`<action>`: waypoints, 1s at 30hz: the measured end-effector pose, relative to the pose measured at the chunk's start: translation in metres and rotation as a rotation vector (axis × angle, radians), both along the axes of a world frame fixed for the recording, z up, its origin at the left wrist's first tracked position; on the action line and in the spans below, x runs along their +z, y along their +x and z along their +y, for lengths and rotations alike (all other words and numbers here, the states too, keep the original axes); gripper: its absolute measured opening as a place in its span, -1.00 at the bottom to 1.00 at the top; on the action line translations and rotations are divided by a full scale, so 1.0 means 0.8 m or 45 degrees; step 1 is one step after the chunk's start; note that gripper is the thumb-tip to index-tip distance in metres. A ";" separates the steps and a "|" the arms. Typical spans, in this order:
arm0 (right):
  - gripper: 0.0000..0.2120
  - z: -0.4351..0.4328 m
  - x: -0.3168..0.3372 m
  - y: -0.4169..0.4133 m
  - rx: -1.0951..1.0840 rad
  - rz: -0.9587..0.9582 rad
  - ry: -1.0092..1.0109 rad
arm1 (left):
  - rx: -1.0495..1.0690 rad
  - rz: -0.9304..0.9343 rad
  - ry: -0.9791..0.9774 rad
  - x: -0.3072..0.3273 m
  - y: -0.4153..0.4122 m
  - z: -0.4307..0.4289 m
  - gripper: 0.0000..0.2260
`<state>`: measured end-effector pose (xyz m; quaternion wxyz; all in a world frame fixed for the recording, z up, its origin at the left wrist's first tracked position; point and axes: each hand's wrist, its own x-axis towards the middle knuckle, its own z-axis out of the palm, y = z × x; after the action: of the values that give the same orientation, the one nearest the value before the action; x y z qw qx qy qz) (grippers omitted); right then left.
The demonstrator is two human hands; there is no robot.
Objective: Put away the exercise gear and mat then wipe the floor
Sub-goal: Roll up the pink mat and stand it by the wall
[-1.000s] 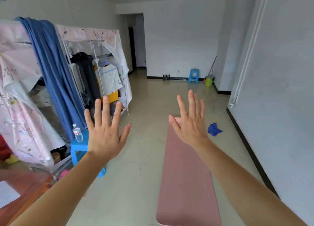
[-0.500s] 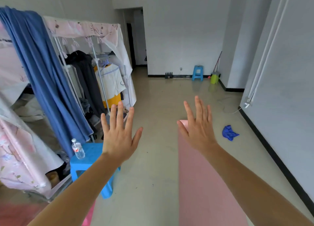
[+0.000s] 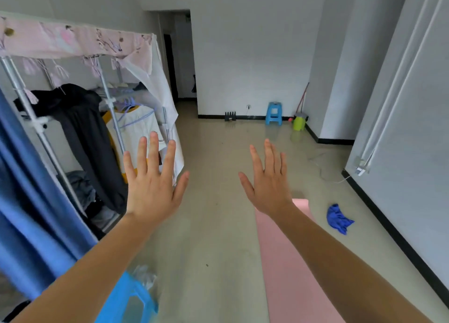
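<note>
A pink exercise mat (image 3: pixel 289 269) lies unrolled on the floor at the lower right, running away from me. A crumpled blue cloth (image 3: pixel 337 218) sits on the floor to the right of the mat's far end. My left hand (image 3: pixel 151 184) is raised in front of me, back toward the camera, fingers spread, holding nothing. My right hand (image 3: pixel 268 184) is raised the same way above the mat's far end, also empty. A small black rack of dumbbells (image 3: pixel 230 116) stands against the far wall.
A fabric wardrobe (image 3: pixel 80 109) with hanging clothes and a blue curtain (image 3: pixel 29 213) fills the left side. A blue stool (image 3: pixel 128 301) with a plastic bottle stands at my lower left. Another blue stool (image 3: pixel 274 113), a green bucket (image 3: pixel 299 122) and a broom are at the far wall.
The view has moved forward and turned slightly; the wardrobe and stool slid left and down. Both hands stay raised and spread, holding nothing.
</note>
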<state>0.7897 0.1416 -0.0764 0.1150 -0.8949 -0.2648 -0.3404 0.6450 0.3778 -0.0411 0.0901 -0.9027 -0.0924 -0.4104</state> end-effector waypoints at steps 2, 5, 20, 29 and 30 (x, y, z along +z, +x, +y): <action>-0.32 0.061 0.001 0.054 0.003 -0.039 -0.050 | -0.007 -0.007 -0.011 -0.007 0.053 0.057 -0.37; -0.32 0.144 0.003 0.136 -0.039 -0.103 -0.109 | -0.017 0.000 -0.012 -0.017 0.139 0.142 -0.36; -0.32 0.232 -0.012 0.545 -0.495 -0.030 -0.097 | -0.487 0.160 0.045 -0.032 0.674 0.280 -0.38; -0.32 0.260 -0.044 0.879 -0.607 0.131 -0.071 | -0.507 0.282 0.113 -0.041 1.032 0.296 -0.38; -0.32 0.267 -0.039 0.911 -0.619 0.157 -0.058 | -0.508 0.269 0.100 -0.036 1.064 0.302 -0.38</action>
<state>1.5185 0.3553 -0.1079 0.0256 -0.9537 -0.0420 -0.2966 1.4958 0.6193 -0.0702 0.0515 -0.9369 0.1140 -0.3265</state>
